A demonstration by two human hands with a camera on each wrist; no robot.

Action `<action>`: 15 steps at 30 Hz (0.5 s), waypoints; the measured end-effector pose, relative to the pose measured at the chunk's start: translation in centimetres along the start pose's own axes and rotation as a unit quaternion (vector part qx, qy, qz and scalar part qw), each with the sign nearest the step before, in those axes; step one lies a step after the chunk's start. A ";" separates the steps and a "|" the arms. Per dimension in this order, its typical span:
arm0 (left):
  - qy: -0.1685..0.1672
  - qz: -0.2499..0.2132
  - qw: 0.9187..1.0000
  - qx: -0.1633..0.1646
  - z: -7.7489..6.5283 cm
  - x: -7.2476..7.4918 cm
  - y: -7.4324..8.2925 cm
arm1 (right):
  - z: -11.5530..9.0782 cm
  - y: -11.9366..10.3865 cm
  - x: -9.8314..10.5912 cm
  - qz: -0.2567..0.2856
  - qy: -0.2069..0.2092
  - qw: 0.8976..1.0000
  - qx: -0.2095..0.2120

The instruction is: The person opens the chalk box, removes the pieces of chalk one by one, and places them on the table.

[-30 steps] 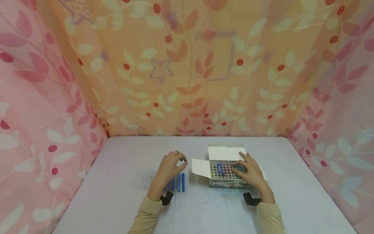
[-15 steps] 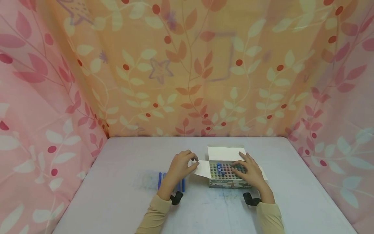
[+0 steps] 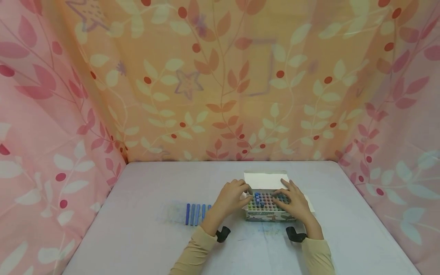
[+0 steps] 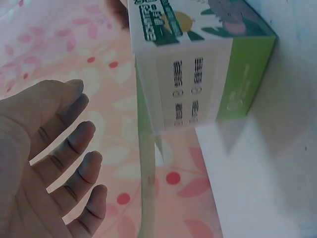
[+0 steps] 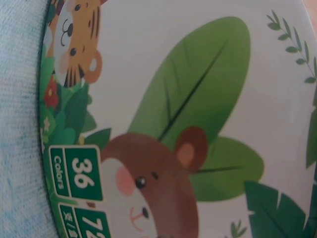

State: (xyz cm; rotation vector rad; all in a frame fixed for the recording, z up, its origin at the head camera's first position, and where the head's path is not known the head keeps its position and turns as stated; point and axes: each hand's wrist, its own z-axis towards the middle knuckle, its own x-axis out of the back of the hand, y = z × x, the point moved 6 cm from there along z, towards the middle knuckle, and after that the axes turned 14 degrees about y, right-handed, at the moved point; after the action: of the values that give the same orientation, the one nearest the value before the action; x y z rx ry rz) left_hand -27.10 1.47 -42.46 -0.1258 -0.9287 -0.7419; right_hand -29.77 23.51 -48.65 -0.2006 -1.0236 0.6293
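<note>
An open cardboard box (image 3: 269,216) stands on the table, filled with upright coloured chalk-like sticks seen from their ends. Several blue sticks (image 3: 257,198) rise above the others near its left side. My left hand (image 3: 232,196) is over the box's left flap with fingers bent; in the left wrist view that hand (image 4: 49,158) shows loose, spread fingers and holds nothing. At the right part of the box is my right hand (image 3: 292,200), thumb and fingers apart above the stick ends. The right wrist view shows only the box's printed side (image 5: 148,124), not the hand.
Several blue sticks (image 3: 192,214) lie side by side on the white table (image 3: 137,244), left of my left forearm, which covers part of the row. The box's white lid (image 3: 264,179) is folded back. Patterned curtains (image 3: 223,95) surround the table.
My left hand has moved right, from above the row of blue sticks to the left edge of the box. My right hand has stayed in place.
</note>
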 end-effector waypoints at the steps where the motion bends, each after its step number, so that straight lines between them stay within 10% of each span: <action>1: -0.004 -0.002 1.000 -0.002 0.1 -0.2 0.2 | 0.0 0.0 0.0 -0.001 0.000 1.000 0.000; 15: -0.049 0.006 0.998 -0.025 0.9 -3.3 2.1 | 0.0 0.0 0.0 0.000 0.009 1.000 0.005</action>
State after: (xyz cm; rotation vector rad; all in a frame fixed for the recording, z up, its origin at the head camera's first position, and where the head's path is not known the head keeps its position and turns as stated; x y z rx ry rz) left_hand -27.61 5.13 -43.96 -0.2129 -1.0011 -0.7538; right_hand -29.76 23.53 -48.66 -0.1974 -1.0033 0.6301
